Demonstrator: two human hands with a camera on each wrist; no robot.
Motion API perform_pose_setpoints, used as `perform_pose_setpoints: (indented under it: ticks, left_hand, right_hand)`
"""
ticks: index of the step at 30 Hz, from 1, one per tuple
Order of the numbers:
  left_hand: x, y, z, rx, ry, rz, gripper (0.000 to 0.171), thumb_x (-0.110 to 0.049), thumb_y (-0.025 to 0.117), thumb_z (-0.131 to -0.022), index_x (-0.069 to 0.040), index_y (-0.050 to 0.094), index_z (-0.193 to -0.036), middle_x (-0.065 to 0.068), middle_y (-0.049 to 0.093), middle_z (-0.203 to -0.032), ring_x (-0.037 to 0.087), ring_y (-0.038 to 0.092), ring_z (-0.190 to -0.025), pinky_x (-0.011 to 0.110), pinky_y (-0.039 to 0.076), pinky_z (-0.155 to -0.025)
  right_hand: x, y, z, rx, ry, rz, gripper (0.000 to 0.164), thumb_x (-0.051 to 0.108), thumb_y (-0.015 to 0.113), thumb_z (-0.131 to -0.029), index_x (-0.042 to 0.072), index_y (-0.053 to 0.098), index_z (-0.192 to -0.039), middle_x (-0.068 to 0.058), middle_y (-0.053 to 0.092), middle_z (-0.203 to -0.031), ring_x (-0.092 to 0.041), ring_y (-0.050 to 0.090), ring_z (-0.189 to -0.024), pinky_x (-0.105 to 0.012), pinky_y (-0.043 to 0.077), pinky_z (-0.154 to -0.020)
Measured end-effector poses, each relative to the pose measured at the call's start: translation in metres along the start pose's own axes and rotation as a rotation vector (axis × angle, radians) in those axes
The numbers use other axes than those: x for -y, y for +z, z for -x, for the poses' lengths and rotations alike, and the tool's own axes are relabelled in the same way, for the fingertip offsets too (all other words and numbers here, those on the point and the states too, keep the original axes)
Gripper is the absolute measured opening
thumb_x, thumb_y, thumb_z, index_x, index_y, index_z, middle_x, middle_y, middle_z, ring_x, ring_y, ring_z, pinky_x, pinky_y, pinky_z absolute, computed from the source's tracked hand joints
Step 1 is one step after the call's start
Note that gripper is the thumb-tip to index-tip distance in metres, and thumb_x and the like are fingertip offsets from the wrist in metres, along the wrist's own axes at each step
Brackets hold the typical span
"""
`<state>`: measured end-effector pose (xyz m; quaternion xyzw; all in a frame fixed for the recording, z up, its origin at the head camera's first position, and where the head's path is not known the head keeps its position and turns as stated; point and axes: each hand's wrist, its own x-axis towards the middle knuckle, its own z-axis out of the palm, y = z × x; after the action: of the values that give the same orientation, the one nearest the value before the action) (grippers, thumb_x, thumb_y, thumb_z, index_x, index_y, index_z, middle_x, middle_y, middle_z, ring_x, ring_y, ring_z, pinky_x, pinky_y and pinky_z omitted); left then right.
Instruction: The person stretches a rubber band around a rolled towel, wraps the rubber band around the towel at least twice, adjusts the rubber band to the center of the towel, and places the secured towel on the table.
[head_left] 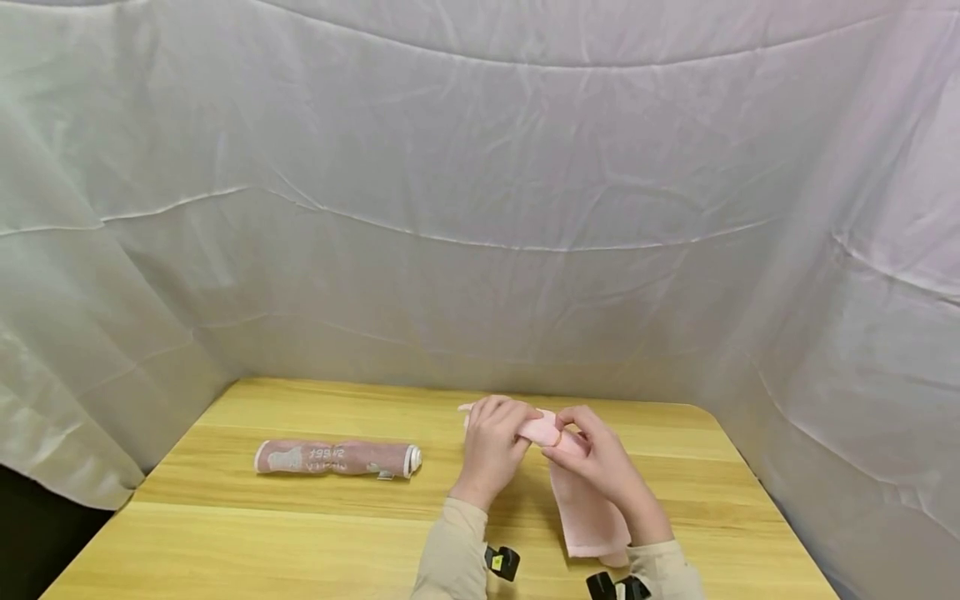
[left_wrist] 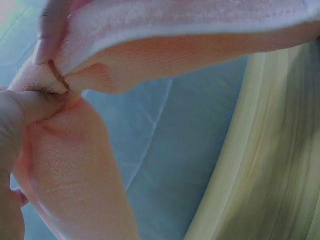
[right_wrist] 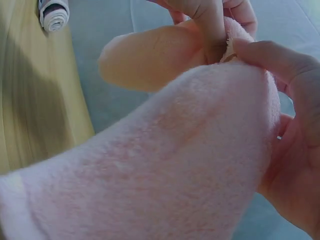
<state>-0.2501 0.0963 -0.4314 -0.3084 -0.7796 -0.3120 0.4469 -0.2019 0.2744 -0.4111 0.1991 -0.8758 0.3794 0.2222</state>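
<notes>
A pink towel is held above the right part of the table, bunched at its middle, with one end hanging down. A thin brown band, like a rubber band, goes round the bunched part. My left hand grips the towel just left of the band. From the right, my right hand pinches the towel at the band with thumb and fingers. In the right wrist view, the fingertips of both hands meet there, and the towel's fuzzy side fills the front. The far end of the towel is partly hidden behind the left hand.
A rolled dusky-pink towel with white edges and pale lettering lies on the left of the wooden table. It is pinched in at its middle. Pale grey curtains hang behind the table and along both sides.
</notes>
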Motion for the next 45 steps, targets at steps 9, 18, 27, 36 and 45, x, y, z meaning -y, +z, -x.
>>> perform_pose_setpoints:
  ticks: [9,18,27,36,45]
  left_hand:
    - [0.005,0.000,-0.001,-0.068,0.000,0.022,0.024,-0.004,0.075,-0.070,-0.020,0.069,-0.088,-0.008,0.073,-0.089,0.012,0.061,-0.087,0.036,0.046,-0.090]
    - [0.006,-0.003,-0.002,-0.044,-0.013,0.040,0.022,-0.010,0.079,-0.070,-0.019,0.068,-0.087,-0.007,0.072,-0.088,0.013,0.060,-0.087,0.035,0.047,-0.089]
    - [0.008,-0.002,-0.002,-0.060,-0.013,0.071,0.027,-0.007,0.081,-0.065,-0.016,0.068,-0.086,-0.005,0.070,-0.085,0.014,0.059,-0.086,0.033,0.047,-0.084]
    - [0.003,-0.006,-0.004,0.072,-0.047,0.078,0.030,-0.009,0.083,-0.067,-0.019,0.070,-0.092,-0.006,0.071,-0.092,0.015,0.060,-0.090,0.035,0.047,-0.088]
    - [-0.002,-0.012,-0.007,0.479,-0.166,0.119,0.048,-0.030,0.081,-0.074,-0.025,0.065,-0.119,-0.008,0.065,-0.125,0.015,0.057,-0.116,0.043,0.044,-0.101]
  right_hand:
    - [-0.001,0.003,-0.001,0.013,-0.061,0.053,0.026,0.019,0.075,-0.083,0.021,0.050,-0.079,0.006,0.059,-0.099,-0.005,0.050,-0.086,-0.024,0.046,-0.070]
    - [0.000,0.003,-0.001,0.004,-0.009,0.024,0.026,0.019,0.076,-0.082,0.017,0.053,-0.094,0.004,0.061,-0.101,-0.011,0.058,-0.100,-0.031,0.053,-0.082]
    - [-0.002,0.008,0.000,0.057,0.127,-0.046,0.045,0.024,0.075,-0.085,0.011,0.052,-0.122,-0.007,0.067,-0.118,-0.016,0.061,-0.108,-0.029,0.052,-0.090]
    - [-0.004,0.007,0.000,0.054,0.151,0.012,0.037,0.024,0.075,-0.084,0.013,0.062,-0.117,-0.005,0.070,-0.107,-0.008,0.057,-0.086,-0.023,0.047,-0.072]
    - [-0.012,0.000,0.001,-0.009,-0.003,0.156,0.039,0.008,0.076,-0.075,0.014,0.066,-0.113,-0.002,0.068,-0.104,-0.010,0.055,-0.086,-0.025,0.046,-0.071]
